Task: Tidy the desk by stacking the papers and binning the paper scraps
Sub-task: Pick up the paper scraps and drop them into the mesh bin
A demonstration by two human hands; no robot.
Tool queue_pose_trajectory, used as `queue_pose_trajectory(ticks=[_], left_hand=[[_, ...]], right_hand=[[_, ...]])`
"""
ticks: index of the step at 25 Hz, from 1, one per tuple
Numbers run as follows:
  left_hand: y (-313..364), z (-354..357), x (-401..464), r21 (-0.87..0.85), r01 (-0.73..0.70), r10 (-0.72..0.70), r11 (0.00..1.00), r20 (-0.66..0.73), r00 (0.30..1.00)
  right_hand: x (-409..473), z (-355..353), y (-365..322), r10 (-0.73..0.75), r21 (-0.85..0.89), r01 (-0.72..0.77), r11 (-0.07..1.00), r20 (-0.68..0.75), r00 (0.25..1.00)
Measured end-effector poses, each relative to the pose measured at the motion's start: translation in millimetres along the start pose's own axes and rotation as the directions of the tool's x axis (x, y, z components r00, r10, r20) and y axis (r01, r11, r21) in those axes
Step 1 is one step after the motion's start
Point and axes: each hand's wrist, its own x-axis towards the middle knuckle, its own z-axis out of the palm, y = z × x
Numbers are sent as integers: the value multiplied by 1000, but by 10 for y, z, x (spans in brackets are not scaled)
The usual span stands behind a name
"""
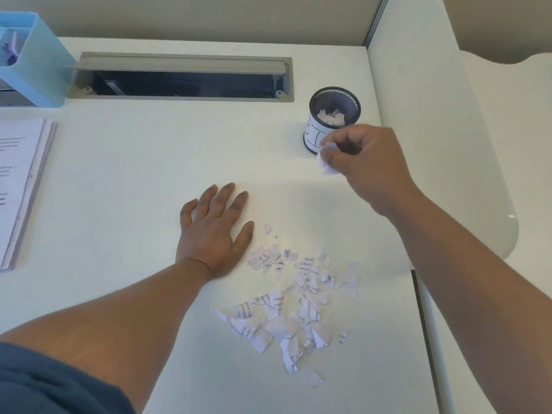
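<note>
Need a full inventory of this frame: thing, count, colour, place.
Black mesh cup bin: one, white paper label, far right of desk, scraps inside.
Loose torn paper scraps: many, white with black print, near centre-right of desk.
Held paper scraps: small bunch, white, in right hand beside the bin.
Stacked printed papers: one pile, white, left edge.
Light blue plastic organiser: one, far left corner.
Grey cable tray slot: one, back of desk.
White desk: one.
Left hand: flat on desk, beside the scraps.
Right hand: fingers pinch the held scraps.
</note>
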Motion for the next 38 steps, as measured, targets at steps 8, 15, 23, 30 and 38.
queue_pose_trajectory(ticks=[8,15,23,30,38], left_hand=[[4,-11,5,2,5,-5,1000,15,1000],[10,-29,2,1,5,-5,1000,17,1000],[16,-17,-1,-7,-2,2,1000,8,1000],[17,-33,-3,14,-1,1,1000,18,1000],[13,-22,5,17,-3,3,1000,9,1000]], right_hand=[[728,-94,-116,-251,-336,188,923,-155,956],[886,17,37,-167,-523,115,844,-53,985],[268,210,70,-395,-400,353,846,-27,918],[-709,708,297,-6,-519,310,797,506,863],[-1038,1035,527,-86,-689,395,608,437,895]])
